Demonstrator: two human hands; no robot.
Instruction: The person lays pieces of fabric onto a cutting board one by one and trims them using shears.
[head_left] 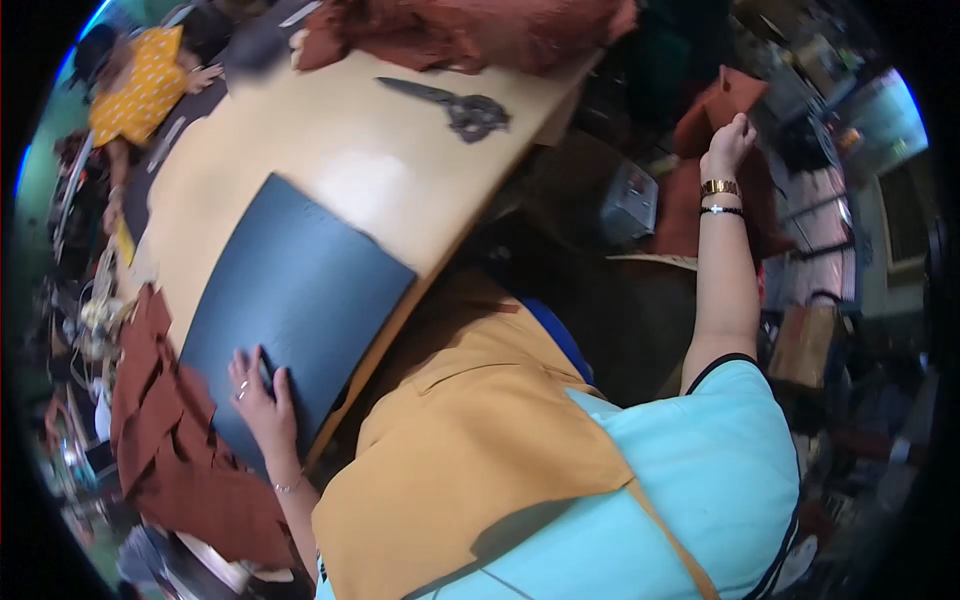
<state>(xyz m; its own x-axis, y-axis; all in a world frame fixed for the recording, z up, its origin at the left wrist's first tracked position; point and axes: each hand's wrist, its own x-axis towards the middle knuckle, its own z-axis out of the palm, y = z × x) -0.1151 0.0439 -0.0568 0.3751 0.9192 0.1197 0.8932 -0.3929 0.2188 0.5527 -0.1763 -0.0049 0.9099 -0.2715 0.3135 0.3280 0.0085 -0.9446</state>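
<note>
My left hand (264, 400) lies on a dark blue-grey sheet (300, 275) near its lower end, with its fingers spread apart. A ring shows on one finger and a thin bracelet circles the wrist. Out to the right, my right hand (733, 145) is closed on the edge of a reddish-brown piece of material (740, 92), perhaps leather. More of it hangs behind the wrist, which wears a gold watch band and a dark bracelet. Large dark-handled scissors (470, 112) rest on the pale table (310, 130), beyond the sheet.
Crumpled reddish-brown material (460, 32) covers the table's far end, and more scraps (175, 440) hang at the left. Across the table is a person in a yellow dotted top (140, 85). A grey metal box (630, 203) and a cardboard box (803, 345) stand at the right.
</note>
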